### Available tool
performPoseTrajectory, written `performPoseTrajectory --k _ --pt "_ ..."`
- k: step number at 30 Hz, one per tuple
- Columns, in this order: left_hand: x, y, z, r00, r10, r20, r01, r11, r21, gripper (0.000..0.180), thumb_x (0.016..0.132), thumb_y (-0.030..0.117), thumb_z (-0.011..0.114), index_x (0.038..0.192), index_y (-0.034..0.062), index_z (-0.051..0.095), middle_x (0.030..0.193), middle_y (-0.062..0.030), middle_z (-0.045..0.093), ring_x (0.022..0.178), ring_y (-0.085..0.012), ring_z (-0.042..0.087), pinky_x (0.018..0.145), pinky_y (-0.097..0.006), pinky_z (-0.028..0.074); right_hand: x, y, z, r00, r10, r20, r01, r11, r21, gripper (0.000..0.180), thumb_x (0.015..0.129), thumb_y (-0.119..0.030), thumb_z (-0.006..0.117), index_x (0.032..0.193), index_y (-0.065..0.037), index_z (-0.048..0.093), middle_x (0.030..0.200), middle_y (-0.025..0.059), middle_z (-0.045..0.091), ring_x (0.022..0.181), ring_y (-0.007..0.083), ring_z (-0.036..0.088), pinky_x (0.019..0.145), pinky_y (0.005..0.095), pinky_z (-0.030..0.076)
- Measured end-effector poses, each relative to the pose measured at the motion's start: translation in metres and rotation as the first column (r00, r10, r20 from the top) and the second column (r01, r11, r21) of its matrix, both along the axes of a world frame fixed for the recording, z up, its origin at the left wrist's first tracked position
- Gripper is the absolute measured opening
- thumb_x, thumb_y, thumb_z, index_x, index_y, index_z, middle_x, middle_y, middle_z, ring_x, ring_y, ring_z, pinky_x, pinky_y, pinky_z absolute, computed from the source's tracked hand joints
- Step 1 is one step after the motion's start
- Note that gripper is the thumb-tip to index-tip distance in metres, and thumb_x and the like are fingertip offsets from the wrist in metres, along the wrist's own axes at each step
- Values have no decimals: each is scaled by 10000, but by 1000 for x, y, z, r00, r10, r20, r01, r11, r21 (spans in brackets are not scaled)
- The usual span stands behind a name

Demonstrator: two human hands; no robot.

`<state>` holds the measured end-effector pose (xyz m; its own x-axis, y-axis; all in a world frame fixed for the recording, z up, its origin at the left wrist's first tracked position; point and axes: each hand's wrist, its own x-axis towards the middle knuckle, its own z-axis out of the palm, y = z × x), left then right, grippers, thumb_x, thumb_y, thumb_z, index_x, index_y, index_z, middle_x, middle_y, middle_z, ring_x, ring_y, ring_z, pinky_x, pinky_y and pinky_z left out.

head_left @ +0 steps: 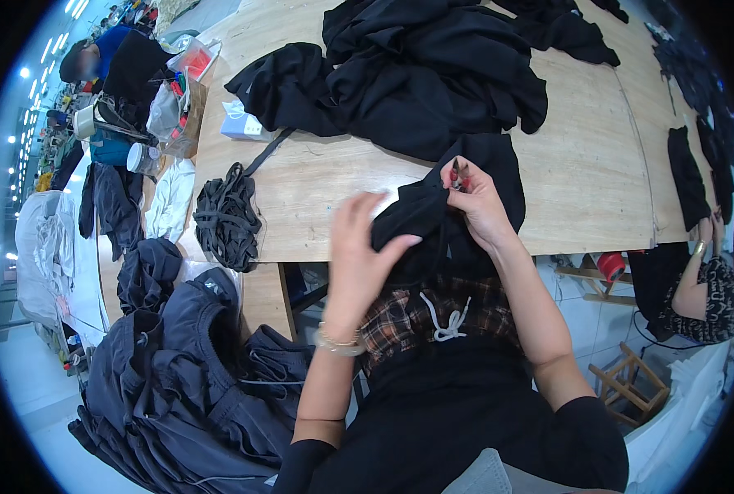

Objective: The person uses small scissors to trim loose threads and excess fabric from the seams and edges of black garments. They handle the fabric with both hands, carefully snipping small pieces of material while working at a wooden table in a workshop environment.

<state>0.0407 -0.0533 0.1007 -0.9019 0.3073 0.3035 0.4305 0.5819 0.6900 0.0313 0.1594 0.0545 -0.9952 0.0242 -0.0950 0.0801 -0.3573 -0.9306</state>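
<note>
A black garment (412,216) hangs over the front edge of the wooden table, its upper part lying on the tabletop. My right hand (484,206) is closed round a pair of small red-handled thread snips (456,175), right above the garment. Whether its fingers also pinch the cloth, I cannot make out. My left hand (359,247), slightly blurred, has its thumb and fingers spread at the garment's left side. Nothing shows in its grasp. Beyond both hands lies a large heap of black cloth (433,74).
Left on the wooden table (301,222) are a coil of dark strips (227,216) and a tissue box (243,123). Dark garments (186,379) are piled at my left. At right, a person's arm (696,280) reaches to the table near a wooden stool (630,383). Another person sits far left.
</note>
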Motion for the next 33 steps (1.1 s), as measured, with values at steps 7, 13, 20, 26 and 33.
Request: performPoseTrajectory --k 7,13,20,26,33 --pt "27 33 -23 900 65 -430 -11 992 127 258 637 -144 682 675 10 479 691 -110 453 607 -290 493 521 -381 377 5 13 -2 875 -446 -189 477 861 176 238 895 -23 693 840 -104 476 809 -62 422 747 28 403 717 185 343" --pt "34 28 -24 879 -24 -476 106 984 146 287 605 -166 689 648 35 487 689 -88 463 576 -267 482 507 -351 380 12 24 33 980 -101 -174 148 948 283 130 866 -55 717 960 -55 627 775 -75 437 729 29 403 709 202 354" --pt "31 17 -27 910 241 -337 -149 950 276 306 587 -152 720 661 47 500 676 -74 467 566 -260 490 491 -367 380 33 -2 63 967 176 -183 -43 824 565 310 775 -18 778 1069 -54 684 967 21 566 920 123 615 705 277 507" --pt "29 1 -17 841 81 -535 13 986 169 343 563 -155 717 665 72 481 660 -75 464 546 -235 481 477 -340 377 28 -12 21 670 -86 -737 675 485 557 266 615 88 678 784 -27 507 760 112 526 619 255 565 517 313 441" --pt "32 -1 -23 824 95 -559 -46 994 101 296 607 -115 730 708 58 513 699 -95 527 613 -283 527 572 -387 452 24 -12 20 667 -134 -733 670 538 512 283 607 103 650 798 -23 483 753 117 479 622 264 519 546 298 425"
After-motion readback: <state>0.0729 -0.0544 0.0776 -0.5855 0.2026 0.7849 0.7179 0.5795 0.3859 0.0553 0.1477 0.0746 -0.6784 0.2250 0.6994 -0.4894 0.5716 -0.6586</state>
